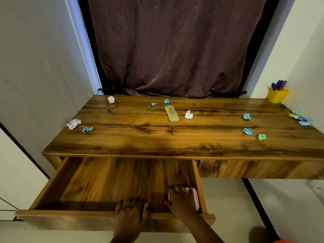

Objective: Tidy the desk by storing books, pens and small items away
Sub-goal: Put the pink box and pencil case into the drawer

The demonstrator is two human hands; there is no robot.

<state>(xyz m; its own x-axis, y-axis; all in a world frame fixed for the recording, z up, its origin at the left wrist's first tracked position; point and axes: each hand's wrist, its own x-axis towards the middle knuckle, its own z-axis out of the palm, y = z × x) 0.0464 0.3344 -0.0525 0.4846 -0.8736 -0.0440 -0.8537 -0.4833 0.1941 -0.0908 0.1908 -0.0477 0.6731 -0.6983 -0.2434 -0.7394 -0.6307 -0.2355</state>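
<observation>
The left drawer (57, 183) of the wooden desk (157, 137) is pulled out. My right hand (182, 200) reaches into its front right corner and grips a pink case (195, 197), mostly hidden under the fingers. My left hand (130, 211) rests over the drawer's front edge with fingers curled on it. A yellow pencil case (171, 113) lies on the desktop near the middle. A yellow pen cup (277, 96) with blue pens stands at the back right. Markers (298, 117) lie at the right edge.
Several crumpled paper balls, white, blue and green, are scattered over the desktop, such as a white paper ball (188, 114). A small teal strip (110, 112) lies at the left. A brown curtain (171, 46) hangs behind the desk. White walls flank both sides.
</observation>
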